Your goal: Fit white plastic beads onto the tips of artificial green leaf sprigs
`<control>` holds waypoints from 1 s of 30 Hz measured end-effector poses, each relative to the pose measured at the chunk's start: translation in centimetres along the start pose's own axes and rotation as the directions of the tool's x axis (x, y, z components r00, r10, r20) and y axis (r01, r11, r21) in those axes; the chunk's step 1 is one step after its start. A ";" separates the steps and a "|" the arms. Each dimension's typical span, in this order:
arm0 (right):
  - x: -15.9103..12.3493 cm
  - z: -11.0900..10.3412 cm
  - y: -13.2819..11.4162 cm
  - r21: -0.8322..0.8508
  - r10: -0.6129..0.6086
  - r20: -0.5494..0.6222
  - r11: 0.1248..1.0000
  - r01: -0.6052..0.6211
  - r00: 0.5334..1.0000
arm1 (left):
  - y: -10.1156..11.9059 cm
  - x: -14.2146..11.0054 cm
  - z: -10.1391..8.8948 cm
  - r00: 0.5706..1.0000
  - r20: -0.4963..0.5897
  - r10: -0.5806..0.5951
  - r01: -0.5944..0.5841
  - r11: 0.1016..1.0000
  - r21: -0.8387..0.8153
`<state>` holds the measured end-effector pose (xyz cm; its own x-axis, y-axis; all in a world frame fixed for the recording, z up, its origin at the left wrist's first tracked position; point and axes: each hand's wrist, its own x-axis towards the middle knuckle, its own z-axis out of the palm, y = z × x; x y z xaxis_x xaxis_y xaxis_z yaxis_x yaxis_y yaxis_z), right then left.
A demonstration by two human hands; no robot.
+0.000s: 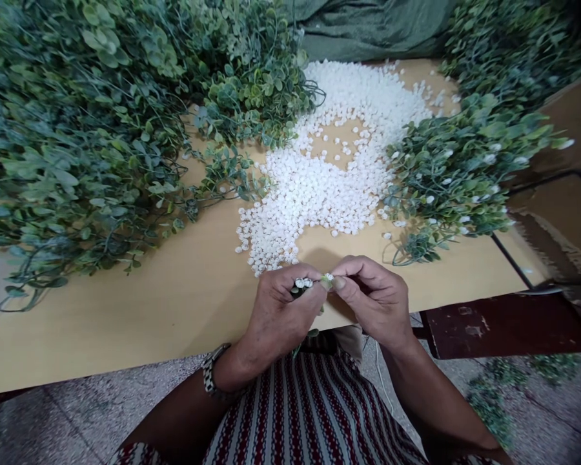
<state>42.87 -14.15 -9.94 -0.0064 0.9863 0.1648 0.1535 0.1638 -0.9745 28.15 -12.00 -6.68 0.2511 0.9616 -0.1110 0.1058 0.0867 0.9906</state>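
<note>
My left hand (286, 303) is closed around an artificial leaf sprig (297, 292), most of it hidden by the fingers. White beads (303, 283) show between its thumb and forefinger, and a few leaves hang below. Thumb and forefinger of my right hand (375, 297) pinch a small white bead (328, 277) at a green tip of the sprig. Both hands meet at the table's front edge. Just beyond them spreads a heap of loose white beads (314, 187).
Artificial greenery (77, 142) is piled high at the left of the table (140, 316). Sprigs with white tips (459, 168) lie at the right, beside a cardboard box (571, 213). Green cloth (368, 29) borders the back. More greenery (494, 400) lies on the floor.
</note>
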 end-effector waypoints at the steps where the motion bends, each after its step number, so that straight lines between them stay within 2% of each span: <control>1: 0.0 0.0 0.0 0.020 0.028 0.005 0.999 -0.028 1.000 | 0.0 0.0 0.0 1.000 -0.002 -0.006 0.006 1.000 -0.009; 7: 0.1 0.0 -0.1 0.125 0.148 0.010 0.981 -0.148 0.989 | 0.1 0.1 0.3 0.994 0.022 -0.107 0.109 0.976 -0.186; 11: 0.4 -0.1 0.0 0.158 0.170 0.046 0.972 -0.175 0.984 | 0.1 0.3 0.4 0.976 0.040 -0.213 0.215 0.923 -0.320; 18: 0.9 -0.4 -0.2 0.133 0.115 0.072 0.983 -0.123 0.991 | 0.2 0.3 0.2 0.968 0.062 -0.244 0.251 0.930 -0.268; 22: 0.8 -0.4 -0.2 0.150 0.126 0.062 0.980 -0.134 0.990 | 0.2 0.2 0.2 0.963 0.089 -0.255 0.270 0.921 -0.281; 25: 0.5 -0.4 0.0 0.259 0.201 0.079 0.942 -0.215 0.976 | 0.4 0.2 0.3 0.958 0.125 -0.258 0.285 0.900 -0.330; 28: 0.2 -0.2 0.2 0.399 0.301 0.129 0.856 -0.328 0.945 | 0.8 0.2 0.4 0.949 0.159 -0.273 0.314 0.872 -0.375; 30: 0.2 -0.1 0.1 0.460 0.332 0.140 0.812 -0.358 0.933 | 1.0 0.2 0.5 0.941 0.159 -0.298 0.338 0.854 -0.397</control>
<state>42.99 -13.97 -10.04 -0.0934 0.9771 -0.1910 -0.3278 -0.2113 -0.9208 28.80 -11.82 -5.73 0.3577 0.8377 -0.4127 -0.2066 0.5019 0.8399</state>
